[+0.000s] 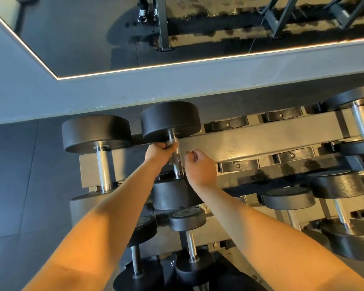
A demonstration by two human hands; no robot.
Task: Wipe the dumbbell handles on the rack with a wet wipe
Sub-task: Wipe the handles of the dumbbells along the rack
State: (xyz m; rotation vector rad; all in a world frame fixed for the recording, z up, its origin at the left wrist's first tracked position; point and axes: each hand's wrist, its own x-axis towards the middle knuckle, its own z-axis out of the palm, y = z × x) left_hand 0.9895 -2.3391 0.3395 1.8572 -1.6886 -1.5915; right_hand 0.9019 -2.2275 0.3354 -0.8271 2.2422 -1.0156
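A black dumbbell with a knurled steel handle point(178, 162) lies on the top tier of the grey rack point(261, 137), its far head point(170, 118) toward the wall. My left hand point(159, 150) grips the far end of that handle, just under the head. My right hand point(200, 164) hovers right of the handle with its fingers curled, not touching the steel. No wet wipe shows in either hand; anything inside the fists is hidden.
Another dumbbell point(102, 164) lies to the left on the same tier. Several empty black saddles point(229, 123) follow to the right, then more dumbbells point(361, 120). Smaller dumbbells point(187, 219) fill the lower tiers. A mirror point(93, 38) with a lit edge covers the wall behind.
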